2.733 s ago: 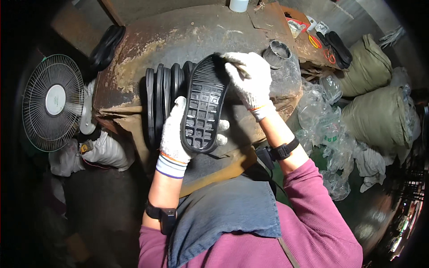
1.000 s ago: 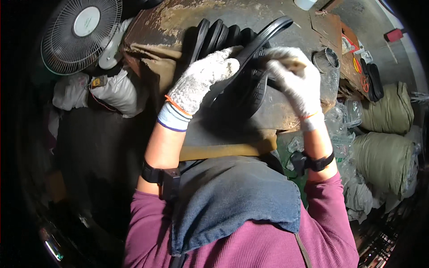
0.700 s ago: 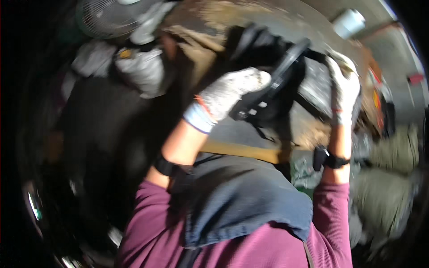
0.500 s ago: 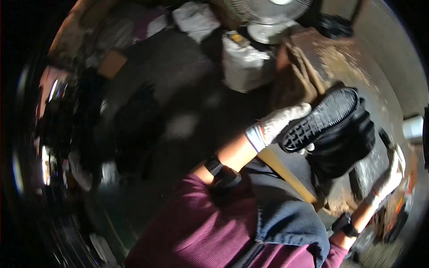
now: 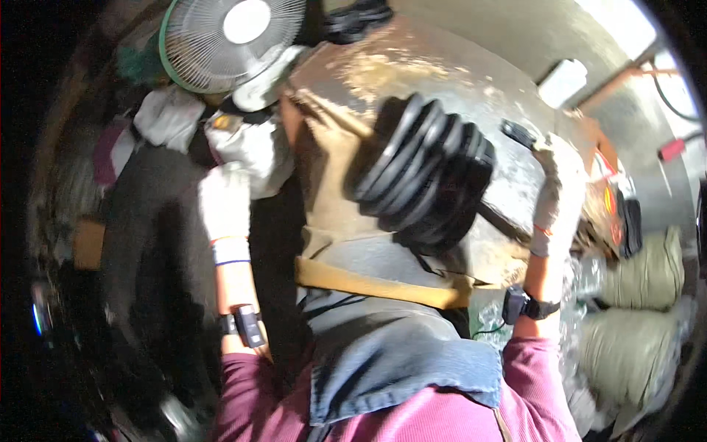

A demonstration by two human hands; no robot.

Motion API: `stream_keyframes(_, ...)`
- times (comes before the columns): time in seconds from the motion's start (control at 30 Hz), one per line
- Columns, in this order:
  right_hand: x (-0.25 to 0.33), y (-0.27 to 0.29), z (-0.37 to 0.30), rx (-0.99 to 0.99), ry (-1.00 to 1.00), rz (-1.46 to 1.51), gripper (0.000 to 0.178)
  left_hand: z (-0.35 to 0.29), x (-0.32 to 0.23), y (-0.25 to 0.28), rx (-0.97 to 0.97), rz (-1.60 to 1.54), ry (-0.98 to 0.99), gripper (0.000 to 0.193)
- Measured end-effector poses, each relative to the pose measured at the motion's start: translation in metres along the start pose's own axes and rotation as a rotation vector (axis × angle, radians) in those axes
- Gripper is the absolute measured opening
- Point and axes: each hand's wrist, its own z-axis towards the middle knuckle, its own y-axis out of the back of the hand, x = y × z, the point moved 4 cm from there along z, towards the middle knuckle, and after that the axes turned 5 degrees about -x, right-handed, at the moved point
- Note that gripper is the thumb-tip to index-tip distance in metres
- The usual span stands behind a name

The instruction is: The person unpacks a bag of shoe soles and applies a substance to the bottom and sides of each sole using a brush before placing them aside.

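My left hand [image 5: 227, 202], in a white glove, is off the left side of the bench beside a white sack. It is seen from the back and its fingers are blurred, so its grip cannot be made out; no sole shows in it. On the right of the bench, my gloved right hand [image 5: 561, 180] has its fingers closed at the end of a small black oblong object [image 5: 518, 134], whose kind is unclear. Between the hands lies a leaning row of several black shoe soles [image 5: 431, 169], pressed side by side on the worn bench [image 5: 471, 74].
A fan [image 5: 199, 44] with a green rim stands at the far left, near a white sack [image 5: 250, 158]. Brown cloth [image 5: 331, 162] drapes over the bench's left edge. A yellowish strip [image 5: 375, 283] runs along the front. Green sacks [image 5: 633, 357] and clear plastic bottles lie at right.
My left hand has left the bench and moved left; the black sole it held is out of sight. The whole view has turned rightward. My right hand stays by the small black object.
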Motion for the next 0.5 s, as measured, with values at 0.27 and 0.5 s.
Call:
stream_keyframes(0.27,-0.034,0.087,0.014,-0.235,0.132,-0.181,0.020,0.106,-0.223,0.031,0.271,-1.825,0.009,0.066)
stream_keyframes(0.5,-0.078,0.151,0.022,-0.260,0.206,-0.468,0.027,0.136,-0.257,0.053,0.744,-1.853,0.082,0.093)
